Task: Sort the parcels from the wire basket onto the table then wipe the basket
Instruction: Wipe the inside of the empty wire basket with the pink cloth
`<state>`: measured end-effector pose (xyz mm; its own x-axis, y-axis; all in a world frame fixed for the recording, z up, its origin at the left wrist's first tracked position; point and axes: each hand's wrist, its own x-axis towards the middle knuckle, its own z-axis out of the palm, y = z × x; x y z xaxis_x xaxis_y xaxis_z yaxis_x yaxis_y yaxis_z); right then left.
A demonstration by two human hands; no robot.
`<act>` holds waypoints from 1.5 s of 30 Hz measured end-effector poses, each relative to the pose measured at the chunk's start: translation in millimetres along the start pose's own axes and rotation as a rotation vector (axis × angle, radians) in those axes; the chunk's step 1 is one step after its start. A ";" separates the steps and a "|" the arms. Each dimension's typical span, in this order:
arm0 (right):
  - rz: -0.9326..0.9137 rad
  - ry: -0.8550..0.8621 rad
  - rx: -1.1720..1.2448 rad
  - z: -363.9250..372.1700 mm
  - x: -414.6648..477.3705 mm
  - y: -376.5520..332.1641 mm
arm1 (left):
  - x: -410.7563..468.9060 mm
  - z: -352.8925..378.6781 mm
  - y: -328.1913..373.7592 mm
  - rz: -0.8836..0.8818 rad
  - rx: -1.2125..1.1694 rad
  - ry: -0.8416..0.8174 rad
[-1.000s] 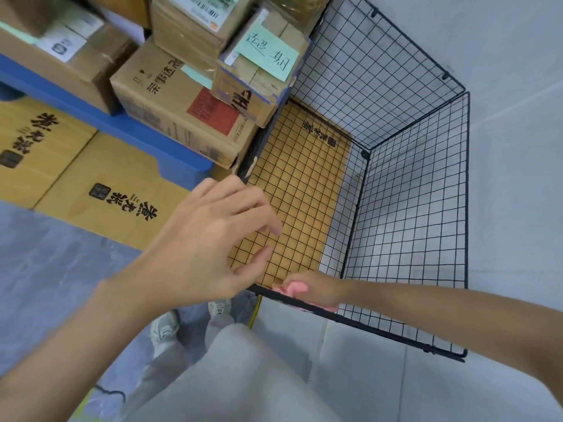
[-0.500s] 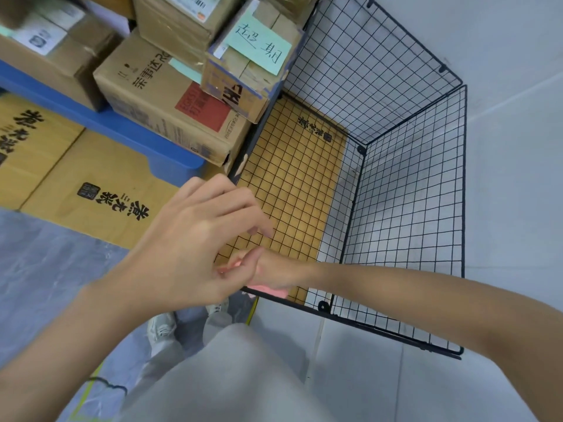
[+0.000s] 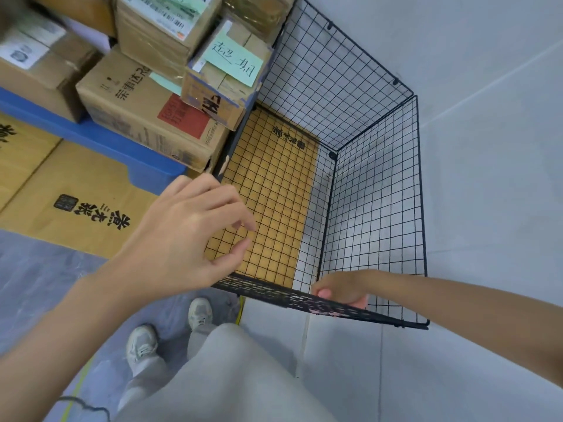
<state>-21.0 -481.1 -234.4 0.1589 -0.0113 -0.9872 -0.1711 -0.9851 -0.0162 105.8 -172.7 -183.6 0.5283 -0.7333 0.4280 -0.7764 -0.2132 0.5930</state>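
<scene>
The black wire basket (image 3: pixel 377 190) stands on the floor against the wall with no parcels inside; yellow cardboard (image 3: pixel 274 190) shows through its mesh bottom. My right hand (image 3: pixel 341 287) reaches inside the basket and grips a pink cloth (image 3: pixel 361 304) against the near wall, close to the top rim. My left hand (image 3: pixel 182 236) hovers over the near left corner with loosely bent fingers and holds nothing. Brown cardboard parcels (image 3: pixel 143 117) are stacked to the left of the basket, one with a green handwritten note (image 3: pixel 233 62).
The parcels rest on a blue platform (image 3: pixel 100 141) over flattened yellow cardboard (image 3: pixel 76 193). My legs and grey shoes (image 3: pixel 141 345) are just in front of the basket. Pale floor tiles and wall lie to the right.
My right hand slid the pink cloth left along the near wall to the corner, then back to the right. My left hand stayed over the near left corner.
</scene>
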 end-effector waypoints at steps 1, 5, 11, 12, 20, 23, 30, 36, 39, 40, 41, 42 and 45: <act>0.025 -0.015 -0.036 0.3 -6.8 1.6 | 0.0 0.1 0.0 0.004 0.004 0.001; 0.083 -0.014 -0.059 -7.5 -35.0 7.1 | -1.2 1.3 -0.9 0.006 0.020 0.016; 0.153 0.027 0.036 -16.8 -92.7 -5.1 | -4.0 7.0 -1.0 -0.010 -0.045 0.093; 0.160 0.064 0.064 -18.3 -102.2 -11.8 | -4.1 7.6 -1.3 -0.008 -0.048 0.101; -0.166 0.443 0.353 -44.1 -101.2 -101.9 | -5.7 6.8 -0.2 -0.004 -0.057 0.125; -0.266 0.536 0.359 -50.7 -100.2 -121.8 | -6.5 6.4 -1.4 -0.008 -0.052 0.145; -0.048 0.535 0.295 -6.7 -124.9 -57.4 | -9.7 8.8 -1.7 -0.025 -0.059 0.216; 0.090 0.475 0.257 5.8 -135.5 -20.6 | -17.2 15.6 1.0 -0.099 -0.048 0.347; 0.015 0.648 0.315 -12.3 -132.4 -36.4 | -23.1 20.0 2.6 -0.095 -0.052 0.421; -0.012 0.769 0.360 -21.8 -132.2 -47.5 | -25.2 21.3 3.3 -0.088 -0.056 0.439; -0.039 0.912 0.396 -32.8 -133.1 -60.6 | -26.9 22.1 3.7 -0.086 -0.062 0.454; -0.072 1.061 0.417 -44.1 -134.7 -73.9 | -28.2 22.9 3.7 -0.091 -0.069 0.465; -0.298 1.397 0.417 -75.5 -140.4 -113.5 | -30.3 22.4 4.5 -0.142 -0.090 0.489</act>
<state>49.5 -380.7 -82.0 0.9772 -0.2121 0.0034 -0.1860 -0.8647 -0.4666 78.6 -165.9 -209.2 0.7420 -0.3090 0.5949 -0.6640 -0.2165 0.7157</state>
